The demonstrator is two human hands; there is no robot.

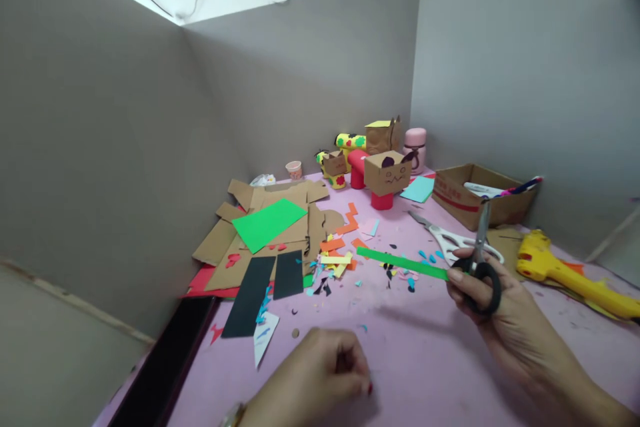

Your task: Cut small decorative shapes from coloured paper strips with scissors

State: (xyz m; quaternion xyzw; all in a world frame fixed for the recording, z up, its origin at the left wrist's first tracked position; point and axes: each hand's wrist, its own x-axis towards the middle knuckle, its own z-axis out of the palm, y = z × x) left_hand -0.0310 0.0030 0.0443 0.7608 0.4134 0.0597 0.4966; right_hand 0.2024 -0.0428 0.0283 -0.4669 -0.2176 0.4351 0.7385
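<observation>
Soft overhead light, slight blur, warped edges

glue gun (565,270) right of scissors (453,238), box (473,197) behind

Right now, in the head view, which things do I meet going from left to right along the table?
Black paper strips → green paper sheet → cardboard box figure → white scissors → open cardboard box → yellow glue gun.

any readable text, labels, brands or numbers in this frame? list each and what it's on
None can be read.
Cardboard box: red print on its front, too blurred.
Paper cup: red marks, too small.
Cardboard cube: a drawn face, no letters.
Yellow glue gun, scissors in the right hand: no marking legible.
</observation>
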